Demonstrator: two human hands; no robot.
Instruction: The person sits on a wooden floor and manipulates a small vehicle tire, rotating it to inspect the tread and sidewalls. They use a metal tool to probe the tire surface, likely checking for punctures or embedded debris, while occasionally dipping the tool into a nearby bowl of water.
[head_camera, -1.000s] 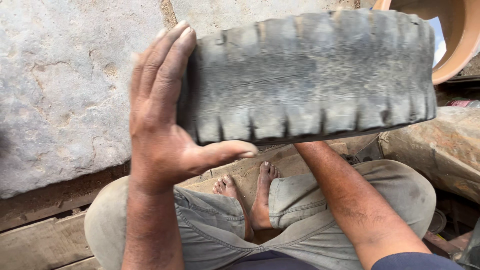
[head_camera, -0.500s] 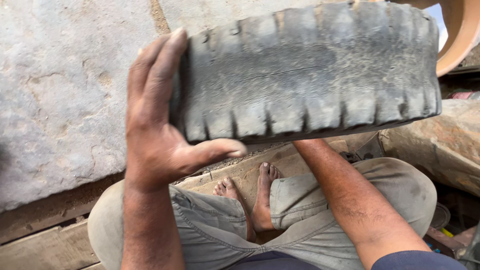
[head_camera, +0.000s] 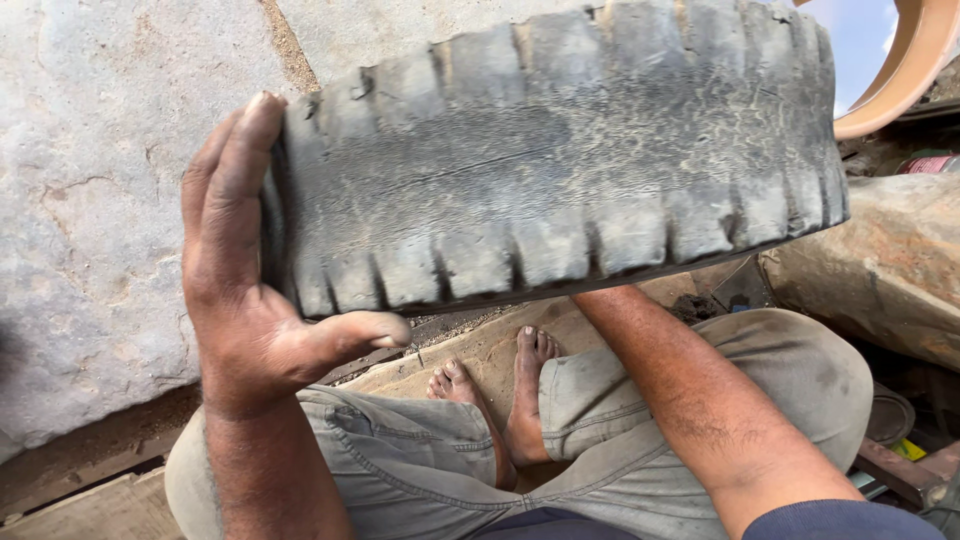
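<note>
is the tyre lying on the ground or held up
Held up: the worn tyre is gripped at its edge by the left hand, above the bare feet.

Worn, cracked grey tyre piece held up lengthwise, tread facing the camera.
</note>
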